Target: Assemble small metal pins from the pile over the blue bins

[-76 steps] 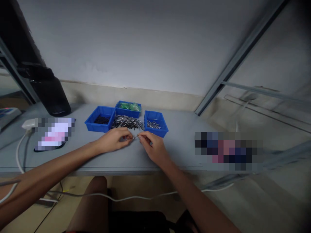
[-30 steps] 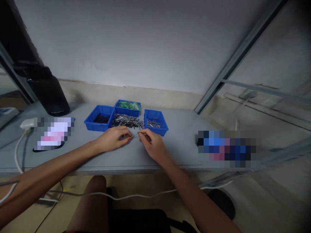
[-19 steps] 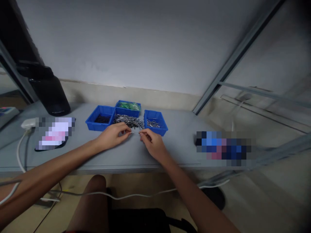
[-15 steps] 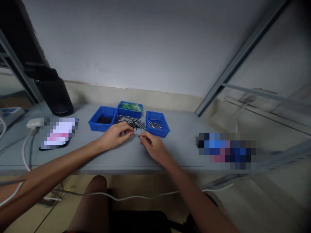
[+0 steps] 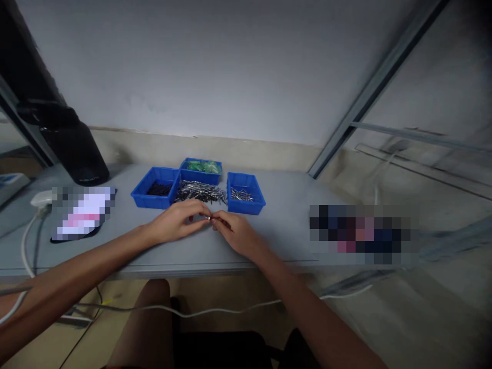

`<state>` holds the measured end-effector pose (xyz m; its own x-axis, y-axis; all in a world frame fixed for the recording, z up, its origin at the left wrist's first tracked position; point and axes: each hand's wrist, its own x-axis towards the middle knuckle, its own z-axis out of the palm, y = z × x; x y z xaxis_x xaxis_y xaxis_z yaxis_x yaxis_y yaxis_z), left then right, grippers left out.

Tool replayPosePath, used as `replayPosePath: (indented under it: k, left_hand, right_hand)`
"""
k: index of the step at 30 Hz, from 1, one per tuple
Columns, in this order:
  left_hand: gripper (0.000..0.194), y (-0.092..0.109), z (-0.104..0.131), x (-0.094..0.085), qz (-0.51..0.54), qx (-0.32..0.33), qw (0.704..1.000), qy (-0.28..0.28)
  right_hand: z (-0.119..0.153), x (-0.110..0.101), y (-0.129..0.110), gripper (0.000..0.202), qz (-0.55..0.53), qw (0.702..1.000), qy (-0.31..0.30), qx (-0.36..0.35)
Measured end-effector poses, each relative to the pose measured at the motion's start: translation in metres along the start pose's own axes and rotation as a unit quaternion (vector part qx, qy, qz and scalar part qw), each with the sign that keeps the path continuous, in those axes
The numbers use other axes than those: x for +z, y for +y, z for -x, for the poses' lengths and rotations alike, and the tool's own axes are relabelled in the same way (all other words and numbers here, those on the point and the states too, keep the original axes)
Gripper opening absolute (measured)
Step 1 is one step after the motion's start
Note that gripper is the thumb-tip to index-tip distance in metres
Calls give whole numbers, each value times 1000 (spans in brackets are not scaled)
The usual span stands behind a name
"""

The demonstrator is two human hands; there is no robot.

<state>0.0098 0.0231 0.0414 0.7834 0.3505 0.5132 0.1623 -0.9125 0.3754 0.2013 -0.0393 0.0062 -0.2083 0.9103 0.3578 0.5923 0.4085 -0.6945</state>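
My left hand (image 5: 181,220) pinches a small shiny metal rod (image 5: 208,218) between thumb and fingertips, just above the grey tabletop. At the rod's other end, my right hand (image 5: 237,233) is closed, its thumb and fingers pressed together. The fingertips cover most of the piece. Behind my hands lies a loose pile of thin metal rods (image 5: 202,191), some bright and some dark. To its left stands a blue bin (image 5: 154,201) with small dark parts. Another blue bin (image 5: 246,207) on the right contains silvery rods.
A third blue bin (image 5: 202,177) at the back holds green, plastic-looking material. On the left are a black bottle (image 5: 79,148), a blurred-out phone (image 5: 82,212) and a white plug (image 5: 41,199) with its cable. A pixelated item (image 5: 361,233) lies right. A wall rises behind.
The view has shifted slightly. My hands have come closer together at the fingertips, and less of the metal rod shows between them.
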Motion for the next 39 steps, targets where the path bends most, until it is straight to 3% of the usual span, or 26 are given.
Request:
replayPosePath:
  k: [4,7,14,24,29,35,39]
  left_hand:
    - [13,1,-2,-2,1,-108,994,28]
    - [15,-2,-4,-2,-36,-136,990,15]
    - [16,-9,-1,2,-81,-117,989,-42]
    - [23,-14,1,2,-99,-45,992,-65]
    - [21,-15,2,-2,-101,-53,990,-82]
    - [21,-19,1,-4,-87,-59,992,-63]
    - [22,-26,1,-4,-100,-82,991,-35]
  right_hand:
    - [0,1,0,18,-26,999,25,14]
    - [1,0,-1,21,-42,998,45,28]
    - [0,1,-3,20,-24,999,27,17]
    - [-4,3,-2,15,-6,999,37,18]
    - [-6,2,-2,16,3,1000,27,15]
    - [-5,3,0,15,7,996,94,12]
    - [-6,-10,3,17,65,970,236,-5]
